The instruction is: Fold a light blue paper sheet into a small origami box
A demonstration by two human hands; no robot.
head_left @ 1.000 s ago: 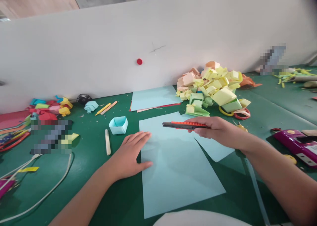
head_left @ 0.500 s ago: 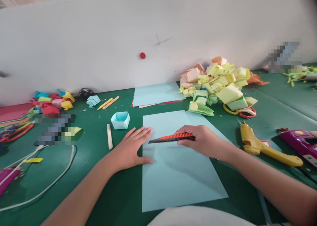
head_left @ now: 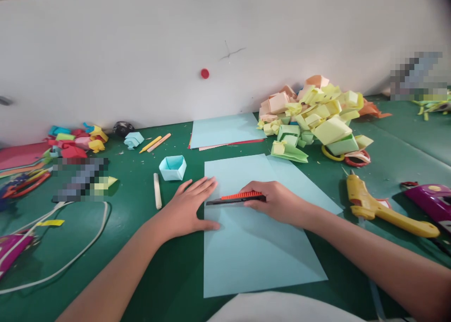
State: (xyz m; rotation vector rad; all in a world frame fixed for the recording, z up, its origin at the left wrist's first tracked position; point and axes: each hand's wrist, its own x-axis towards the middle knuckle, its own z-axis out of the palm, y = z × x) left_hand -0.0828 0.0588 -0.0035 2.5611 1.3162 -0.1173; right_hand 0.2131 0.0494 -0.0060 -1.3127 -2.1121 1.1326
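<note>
My right hand (head_left: 273,200) grips an orange and black utility knife (head_left: 243,197), its tip pointing left near the left edge of a light blue sheet of paper (head_left: 246,261). Spread out over that same edge, my left hand (head_left: 192,209) lies with fingers stretched and thumb apart, the fingertips on the paper. A second light blue sheet (head_left: 303,181) shows from beneath the first on its right. Beyond my left hand stand a small open light blue paper box (head_left: 172,168) and a whitish stick (head_left: 157,191).
At the back right rises a heap of folded paper pieces (head_left: 317,120), with scissors (head_left: 357,157) beside it. A yellow glue gun (head_left: 384,211) lies right of my forearm. Stacked paper (head_left: 225,130) rests by the wall. On the left run a white cable (head_left: 84,251) and colourful folded pieces (head_left: 75,143).
My right hand has moved left with the utility knife, bringing its tip closer to the paper's left edge. My left hand stays spread there. The view has shifted slightly.
</note>
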